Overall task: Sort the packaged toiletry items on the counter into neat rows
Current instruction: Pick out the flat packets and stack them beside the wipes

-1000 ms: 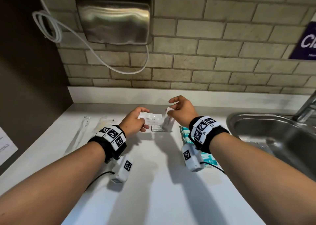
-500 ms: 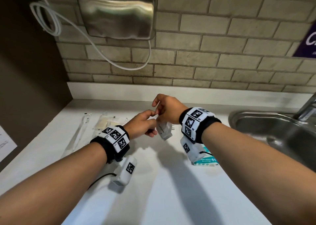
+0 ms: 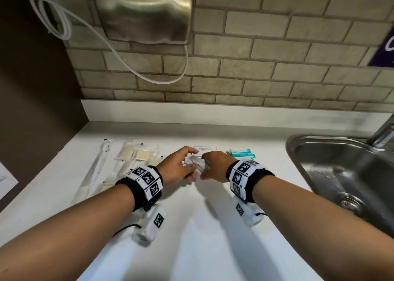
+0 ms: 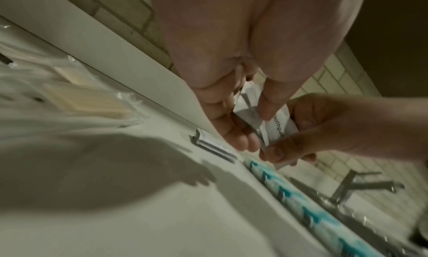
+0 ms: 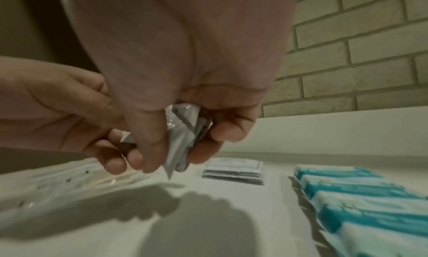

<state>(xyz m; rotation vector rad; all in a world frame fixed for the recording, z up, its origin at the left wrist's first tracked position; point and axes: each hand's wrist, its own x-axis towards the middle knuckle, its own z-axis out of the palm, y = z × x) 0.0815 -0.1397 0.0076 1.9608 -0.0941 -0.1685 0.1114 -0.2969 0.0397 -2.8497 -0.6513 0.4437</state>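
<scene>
A small bundle of white toothpaste sachets (image 3: 195, 163) hangs just above the white counter (image 3: 191, 227), held between both hands. My left hand (image 3: 180, 169) pinches its left side with thumb and fingers (image 4: 231, 125), and "toothpa" print shows on one sachet (image 4: 279, 126). My right hand (image 3: 213, 165) grips the right side, its fingers curled round the crumpled sachets (image 5: 183, 138). Behind the hands, a flat stack of white sachets (image 3: 205, 149) lies on the counter. A row of teal packets (image 3: 242, 153) lies to its right.
Clear packets with beige bars (image 3: 136, 154) and a long clear toothbrush packet (image 3: 99, 165) lie at the left. A steel sink (image 3: 341, 174) with a tap is at the right. A steel hand dryer (image 3: 142, 11) and looped white cable (image 3: 64, 24) hang on the brick wall.
The two hands, each holding white sachets apart a second ago, have come together and dropped lower toward the counter, now sharing one bundle.
</scene>
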